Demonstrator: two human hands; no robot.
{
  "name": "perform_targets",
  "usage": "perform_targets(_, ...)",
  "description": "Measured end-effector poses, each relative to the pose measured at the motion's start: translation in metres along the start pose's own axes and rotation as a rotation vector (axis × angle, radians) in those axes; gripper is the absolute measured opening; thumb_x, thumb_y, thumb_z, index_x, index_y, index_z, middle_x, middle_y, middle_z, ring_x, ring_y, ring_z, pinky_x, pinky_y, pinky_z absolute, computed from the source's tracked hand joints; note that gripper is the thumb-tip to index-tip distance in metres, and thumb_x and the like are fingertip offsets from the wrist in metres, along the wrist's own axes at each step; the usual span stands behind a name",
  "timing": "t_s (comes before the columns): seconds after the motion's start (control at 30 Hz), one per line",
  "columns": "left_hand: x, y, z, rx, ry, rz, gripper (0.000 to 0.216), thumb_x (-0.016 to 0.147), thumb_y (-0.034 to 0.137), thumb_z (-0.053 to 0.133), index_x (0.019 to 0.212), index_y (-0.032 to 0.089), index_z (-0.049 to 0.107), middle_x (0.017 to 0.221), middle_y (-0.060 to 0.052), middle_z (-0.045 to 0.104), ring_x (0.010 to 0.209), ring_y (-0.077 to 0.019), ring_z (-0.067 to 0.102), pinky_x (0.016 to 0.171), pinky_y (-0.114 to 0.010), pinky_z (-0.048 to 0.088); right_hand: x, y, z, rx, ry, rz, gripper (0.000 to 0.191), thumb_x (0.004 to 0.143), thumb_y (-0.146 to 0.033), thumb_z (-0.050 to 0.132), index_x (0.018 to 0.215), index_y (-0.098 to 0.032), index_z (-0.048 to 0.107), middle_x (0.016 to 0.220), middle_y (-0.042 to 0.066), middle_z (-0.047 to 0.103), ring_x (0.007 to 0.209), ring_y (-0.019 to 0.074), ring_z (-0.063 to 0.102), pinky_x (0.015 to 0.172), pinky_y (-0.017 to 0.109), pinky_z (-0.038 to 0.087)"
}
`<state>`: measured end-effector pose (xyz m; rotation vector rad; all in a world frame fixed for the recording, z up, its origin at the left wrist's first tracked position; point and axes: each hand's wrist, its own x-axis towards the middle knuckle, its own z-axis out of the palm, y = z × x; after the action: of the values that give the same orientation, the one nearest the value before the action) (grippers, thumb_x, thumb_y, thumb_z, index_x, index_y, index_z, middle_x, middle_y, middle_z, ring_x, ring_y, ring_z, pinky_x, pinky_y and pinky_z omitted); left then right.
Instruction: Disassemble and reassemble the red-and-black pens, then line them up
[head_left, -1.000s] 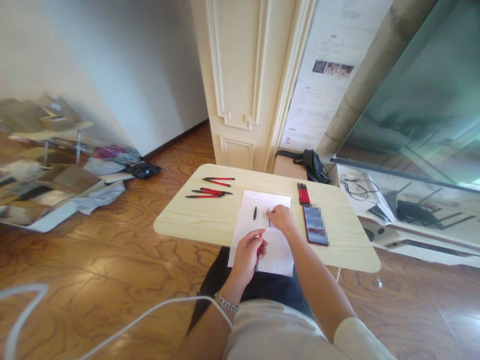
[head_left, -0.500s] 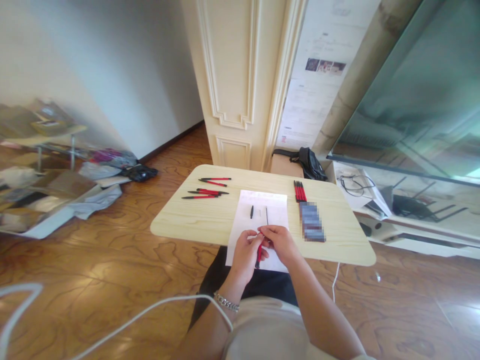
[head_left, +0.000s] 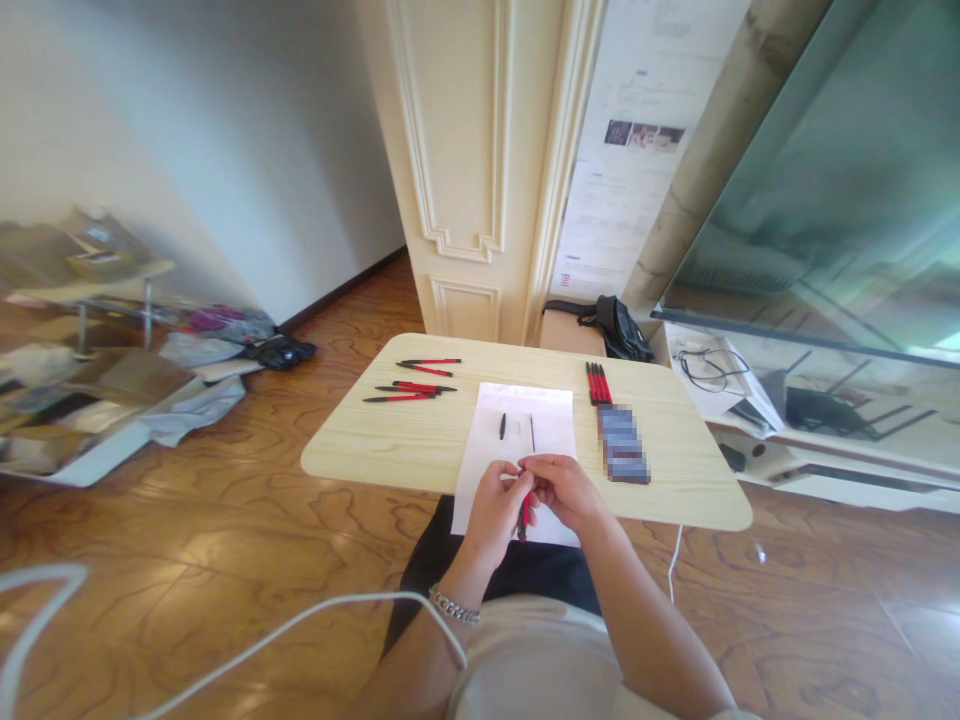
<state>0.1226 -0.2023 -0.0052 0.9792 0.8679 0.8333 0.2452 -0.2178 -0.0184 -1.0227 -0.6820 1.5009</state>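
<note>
Fingers of the left hand (head_left: 491, 510) curl closed around a red pen barrel (head_left: 524, 513) over the near part of a white paper sheet (head_left: 553, 424), the barrel's long axis running lengthwise from the person, black end (head_left: 522, 535) toward the lap (head_left: 514, 580), other end hidden in the grip. Nearly closed, the thumb and forefinger of the right hand (head_left: 574, 490) meet there, though what they pinch cannot be made out, and beyond them lie a black pen tip section (head_left: 502, 426) and a thin dark refill (head_left: 532, 433)

head-worn view, forward and down over the table (head_left: 420, 440)
</note>
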Motion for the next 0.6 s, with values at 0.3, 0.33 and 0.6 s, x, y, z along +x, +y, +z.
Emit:
perform_targets(0.3, 0.005, -0.012, -0.008, 0.056, -0.083, -0.008, 0.042, 0.076, 0.052, 0.063, 0.095, 0.021, 0.041, 0.062, 0.002, 0.064, 0.039, -0.0113, 0.055, 0.034, -0.018, 0.034, 0.047, -0.025, -0.036, -0.642, 0.395, -0.229, 0.024, 0.073, -0.031, 0.063, 0.088, -0.013, 0.068, 0.073, 0.005, 0.068, 0.057, 0.0116, 0.055, 0.054, 0.024, 0.041)
perform_targets(0.33, 0.006, -0.012, -0.009, 0.055, -0.073, -0.007, 0.043, 0.075, 0.052, 0.063, 0.096, 0.021, 0.042, 0.063, 0.002, 0.064, 0.040, -0.0114, 0.055, 0.035, -0.018, 0.034, 0.054, -0.029, -0.040, -0.771, 0.425, -0.220, 0.021, 0.074, -0.030, 0.061, 0.085, -0.014, 0.068, 0.071, 0.005, 0.068, 0.059, 0.0125, 0.056, 0.056, 0.024, 0.041)
perform_targets(0.6, 0.012, -0.013, -0.015, 0.031, -0.028, 0.019, 0.050, 0.075, 0.053, 0.064, 0.106, 0.018, 0.048, 0.065, -0.001, 0.065, 0.042, -0.0120, 0.057, 0.037, -0.020, 0.037, 0.072, -0.030, -0.042, -1.388, 0.465, -0.208, 0.021, 0.081, -0.027, 0.055, 0.079, -0.018, 0.074, 0.079, 0.006, 0.072, 0.077, 0.0175, 0.063, 0.069, 0.024, 0.039)
